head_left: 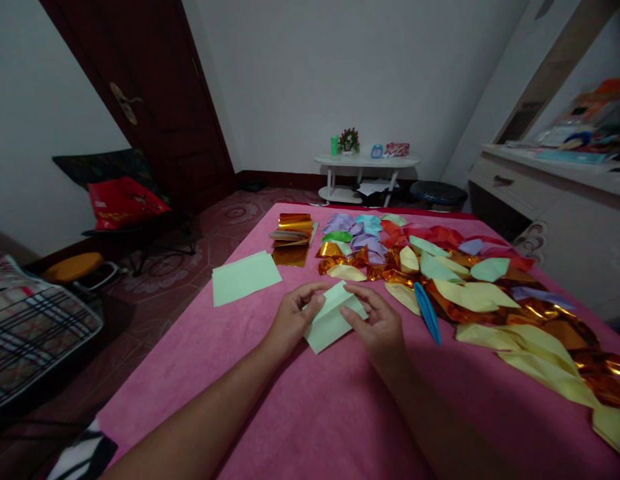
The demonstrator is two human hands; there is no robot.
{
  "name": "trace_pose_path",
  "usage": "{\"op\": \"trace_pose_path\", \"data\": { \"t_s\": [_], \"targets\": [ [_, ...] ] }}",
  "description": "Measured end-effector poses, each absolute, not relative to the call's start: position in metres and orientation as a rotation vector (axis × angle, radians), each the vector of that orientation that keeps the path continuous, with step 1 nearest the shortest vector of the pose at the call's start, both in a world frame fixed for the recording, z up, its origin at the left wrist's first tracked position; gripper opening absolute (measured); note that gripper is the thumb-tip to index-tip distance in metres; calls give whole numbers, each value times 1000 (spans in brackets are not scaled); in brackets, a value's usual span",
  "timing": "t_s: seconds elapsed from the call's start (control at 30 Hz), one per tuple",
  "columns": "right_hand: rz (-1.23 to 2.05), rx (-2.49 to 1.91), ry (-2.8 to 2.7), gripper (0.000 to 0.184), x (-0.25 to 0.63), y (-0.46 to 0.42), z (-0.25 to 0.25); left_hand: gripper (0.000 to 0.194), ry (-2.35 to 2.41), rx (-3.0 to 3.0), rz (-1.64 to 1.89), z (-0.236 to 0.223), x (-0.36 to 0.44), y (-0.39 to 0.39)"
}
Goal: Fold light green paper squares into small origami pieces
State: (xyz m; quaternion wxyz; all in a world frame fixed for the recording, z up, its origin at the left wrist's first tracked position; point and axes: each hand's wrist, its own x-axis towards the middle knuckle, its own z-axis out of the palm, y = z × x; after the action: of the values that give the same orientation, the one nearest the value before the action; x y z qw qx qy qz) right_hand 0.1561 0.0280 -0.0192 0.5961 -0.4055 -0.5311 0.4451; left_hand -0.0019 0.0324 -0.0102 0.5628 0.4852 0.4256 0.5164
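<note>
Between my two hands is a pale green sheet of paper (331, 323) with crease lines across it, held just over the pink tablecloth (310, 413). My left hand (296, 312) pinches its left edge, thumb on top. On the right side, my right hand (374, 321) grips the same sheet with the thumb pressed on its face and fingers behind. A stack of pale green paper (246, 277) lies to the left of my hands. Beyond them sits a pile of shiny gold foil sheets (292, 240). A folded blue paper piece (428, 313) rests right of my right hand.
Many folded paper pieces in yellow (475, 295), gold, red (435, 235), purple (372, 247) and green cover the table's right side. Behind stand a white side table (366, 161) and a dark round stool (438, 193). A chair with a red bag (124, 203) is at left.
</note>
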Motion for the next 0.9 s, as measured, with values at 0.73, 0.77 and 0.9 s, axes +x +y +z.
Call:
{"op": "trace_pose_path", "data": {
  "t_s": [0.73,0.77,0.9],
  "targets": [
    [1074,-1053,-1095,24,160,31,-24,23,1138,1526,1180,-4,-1,26],
    [1075,-1043,-1086,26,160,32,-23,24,1139,1496,1184,-4,-1,26],
    [1055,-983,-1062,38,161,33,-21,29,1128,1431,1191,-5,-1,26]
  ]
}}
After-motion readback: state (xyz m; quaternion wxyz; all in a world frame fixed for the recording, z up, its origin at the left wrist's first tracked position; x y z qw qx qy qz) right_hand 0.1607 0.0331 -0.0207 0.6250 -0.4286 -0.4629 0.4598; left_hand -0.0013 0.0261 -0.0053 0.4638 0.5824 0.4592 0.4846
